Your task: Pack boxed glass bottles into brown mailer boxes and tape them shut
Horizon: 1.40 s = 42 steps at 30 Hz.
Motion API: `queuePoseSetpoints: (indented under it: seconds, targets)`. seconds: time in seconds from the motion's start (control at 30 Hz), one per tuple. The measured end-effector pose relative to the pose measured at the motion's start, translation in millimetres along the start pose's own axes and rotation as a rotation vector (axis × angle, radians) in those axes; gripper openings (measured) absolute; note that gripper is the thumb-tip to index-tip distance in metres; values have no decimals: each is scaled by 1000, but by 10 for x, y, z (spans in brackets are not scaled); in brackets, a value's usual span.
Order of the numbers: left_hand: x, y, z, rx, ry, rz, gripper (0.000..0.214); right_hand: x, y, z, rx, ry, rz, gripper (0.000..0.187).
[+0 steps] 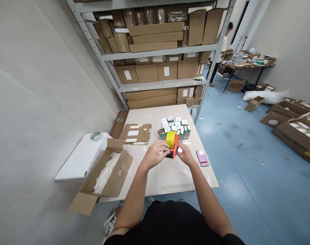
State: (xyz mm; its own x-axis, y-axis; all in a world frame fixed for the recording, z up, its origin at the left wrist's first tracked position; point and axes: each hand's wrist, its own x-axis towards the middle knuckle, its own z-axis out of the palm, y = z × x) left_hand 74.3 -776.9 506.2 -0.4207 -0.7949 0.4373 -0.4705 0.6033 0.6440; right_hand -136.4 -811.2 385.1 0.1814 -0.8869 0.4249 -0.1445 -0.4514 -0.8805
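Note:
An orange and dark tape dispenser [175, 148] carrying a roll of yellow tape [170, 139] is held between my two hands above the table [155, 177]. My left hand [155, 154] grips its left side, fingers over the top and thumb along the lower dark part. On the other side, my right hand [185, 155] is closed on the dispenser's right edge, its fingertips partly hidden. Just beyond stand several small white and green boxes [186, 131], partly covered by the tape roll.
Flattened cardboard [137, 133] lies at the table's left. An open carton [119, 177] with white wrapping sits at the front left, beside a white box [78, 160] bearing a tape roll [95, 135]. A phone [202, 158] lies at right. Shelving [157, 52] rises behind; a person [223, 46] stands farther off.

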Motion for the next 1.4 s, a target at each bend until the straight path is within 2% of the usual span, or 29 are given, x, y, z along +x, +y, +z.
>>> queuePoseSetpoints:
  seconds: [0.13,0.33,0.5,0.67,0.87,1.0,1.4]
  targets:
    - [-38,10,-33,-82,-17,-28,19,-14,30,-39,-37,15,21,15]
    - [-79,-4,-53,-5,89,-115,19,-64,-16,-123,-94,21,112,22]
    - [-102,-16,-46,100,33,-55,27,-77,-135,-81,-56,1,84,20]
    - [-200,41,-148,176,-15,5,27,-36,-207,-4,-50,-10,17,17]
    - [-334,2,-366,107,45,71,24,77,-318,217,-40,-25,-31,15]
    - [-430,-61,-528,51,123,45,19,146,-376,419,-13,-57,-17,19]
    - [-756,-335,-955,-63,209,-30,14,258,-461,1004,-22,-94,24,21]
